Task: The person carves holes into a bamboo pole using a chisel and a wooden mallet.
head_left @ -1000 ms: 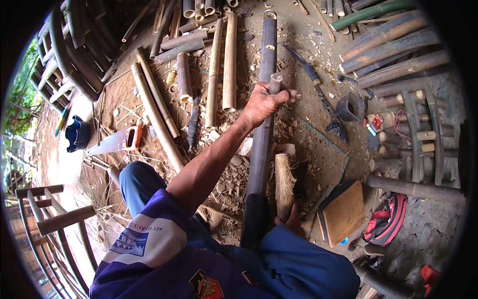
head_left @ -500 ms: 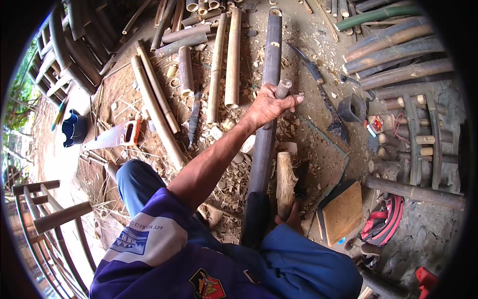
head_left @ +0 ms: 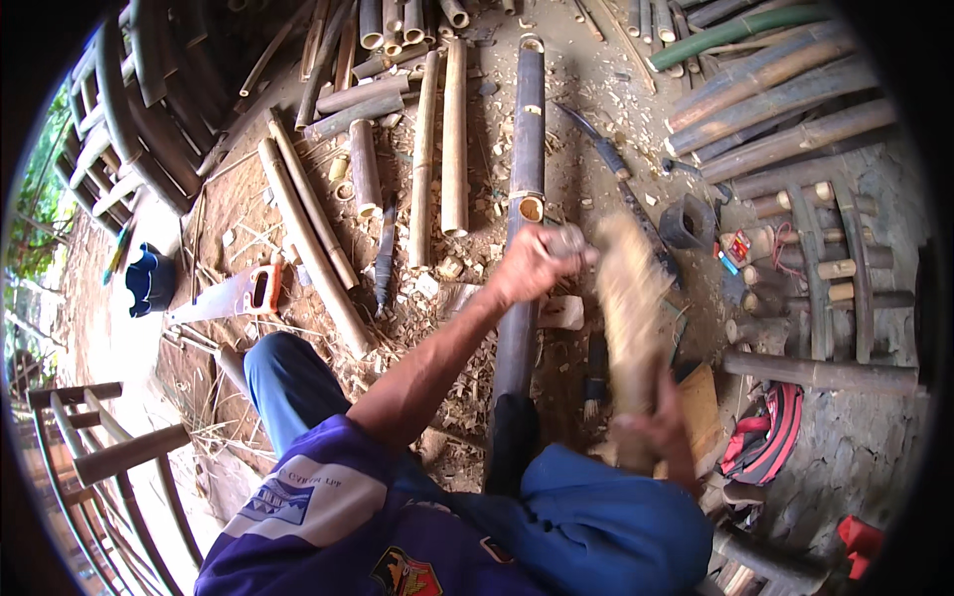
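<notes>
Shaving-strewn ground [head_left: 298, 209]: I clench my left hand [head_left: 532, 263] steadying the dark bamboo pole [head_left: 525, 199]; my right hand [head_left: 651, 432] grips a wooden mallet [head_left: 628, 298], raised to strike.

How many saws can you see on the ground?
1: a saw with an orange handle lies on the ground at the left, beside the blue container. Others could be hidden under the bamboo.

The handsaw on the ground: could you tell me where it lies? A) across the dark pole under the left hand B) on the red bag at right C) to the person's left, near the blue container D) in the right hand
C: the handsaw lies on the ground at left, beside the blue container, away from both hands.
</notes>
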Available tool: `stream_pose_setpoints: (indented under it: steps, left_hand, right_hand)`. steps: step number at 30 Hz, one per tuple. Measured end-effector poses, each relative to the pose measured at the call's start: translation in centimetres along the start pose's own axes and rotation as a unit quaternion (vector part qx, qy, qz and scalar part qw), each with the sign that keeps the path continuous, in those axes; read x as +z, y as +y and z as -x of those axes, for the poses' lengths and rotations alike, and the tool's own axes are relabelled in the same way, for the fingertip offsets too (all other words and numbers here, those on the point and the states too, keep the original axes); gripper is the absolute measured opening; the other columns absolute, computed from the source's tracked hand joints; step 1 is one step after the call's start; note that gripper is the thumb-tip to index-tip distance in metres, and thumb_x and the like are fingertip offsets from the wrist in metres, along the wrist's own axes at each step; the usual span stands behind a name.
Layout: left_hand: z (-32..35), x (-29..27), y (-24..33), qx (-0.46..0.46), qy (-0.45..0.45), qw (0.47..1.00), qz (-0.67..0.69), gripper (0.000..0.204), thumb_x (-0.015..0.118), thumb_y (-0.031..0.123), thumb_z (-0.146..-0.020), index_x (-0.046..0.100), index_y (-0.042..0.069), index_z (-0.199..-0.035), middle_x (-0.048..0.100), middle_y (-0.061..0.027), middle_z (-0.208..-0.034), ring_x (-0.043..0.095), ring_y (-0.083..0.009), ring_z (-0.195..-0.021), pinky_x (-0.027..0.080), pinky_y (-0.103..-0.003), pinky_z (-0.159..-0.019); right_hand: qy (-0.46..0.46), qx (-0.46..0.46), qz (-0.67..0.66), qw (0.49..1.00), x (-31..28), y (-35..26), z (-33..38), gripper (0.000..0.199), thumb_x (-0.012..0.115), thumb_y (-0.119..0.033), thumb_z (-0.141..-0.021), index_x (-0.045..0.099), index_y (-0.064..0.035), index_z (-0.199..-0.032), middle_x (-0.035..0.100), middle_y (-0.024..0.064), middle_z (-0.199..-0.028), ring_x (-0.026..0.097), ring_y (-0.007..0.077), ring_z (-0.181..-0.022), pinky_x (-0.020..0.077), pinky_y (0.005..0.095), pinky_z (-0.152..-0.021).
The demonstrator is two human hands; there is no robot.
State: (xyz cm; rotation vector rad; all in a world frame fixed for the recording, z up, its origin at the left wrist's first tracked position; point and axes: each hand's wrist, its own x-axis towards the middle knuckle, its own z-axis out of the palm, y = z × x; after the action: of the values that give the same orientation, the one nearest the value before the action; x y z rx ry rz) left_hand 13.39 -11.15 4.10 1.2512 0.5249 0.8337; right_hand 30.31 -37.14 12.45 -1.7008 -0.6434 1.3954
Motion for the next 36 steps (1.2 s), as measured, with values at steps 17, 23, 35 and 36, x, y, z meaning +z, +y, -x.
stream_pose_setpoints:
  steps: [17,23,35,36]
  left_hand:
    - [-3.6,-1.9,0.4,-0.061,0.043,0.997,0.006,0.033,0.080,0.033,-0.083,0.063,0.008,-0.070,0.061,0.0008,-0.061,0.049,-0.0063,-0.049,0.037,-0.025,-0.046]
    - [-3.0,-2.2,-0.1,-0.058,0.025,0.996,-0.056,0.033,0.077,0.036,-0.086,0.064,0.009,-0.071,0.059,0.0024,-0.060,0.047,-0.0051,-0.049,0.035,-0.025,-0.046]
    - [-1.8,-0.6,0.8,-0.041,0.026,0.997,-0.065,0.023,0.074,0.027,-0.084,0.073,0.005,-0.076,0.064,0.0003,-0.064,0.052,-0.0068,-0.056,0.041,-0.026,-0.055]
    - [-1.9,-0.4,0.6,-0.038,0.017,0.997,-0.070,0.023,0.074,0.027,-0.084,0.073,0.005,-0.078,0.064,0.0003,-0.065,0.053,-0.0072,-0.057,0.042,-0.026,-0.055]
  right_hand:
    - [0.012,-0.292,0.393,0.872,5.0,-33.0,-7.8,0.089,0.074,-0.009,-0.079,0.023,-0.0053,-0.152,0.051,0.0278,-0.131,0.065,0.0308,-0.106,0.0595,0.0360,-0.080]
    - [-0.115,-0.242,0.534,0.802,9.5,-21.2,-13.9,0.092,0.071,-0.009,-0.080,0.018,-0.0098,-0.155,0.036,0.0263,-0.151,0.050,0.0393,-0.129,0.0386,0.0540,-0.111]
    - [0.042,-0.443,0.202,0.873,6.8,-22.5,-1.9,0.083,0.066,-0.006,-0.079,0.026,-0.0064,-0.152,0.049,0.0160,-0.136,0.055,0.0209,-0.112,0.0488,0.0318,-0.087]
    - [0.034,-0.451,0.191,0.871,6.0,-21.8,-2.2,0.085,0.067,-0.006,-0.079,0.025,-0.0055,-0.153,0.048,0.0171,-0.139,0.052,0.0230,-0.120,0.0449,0.0348,-0.096]
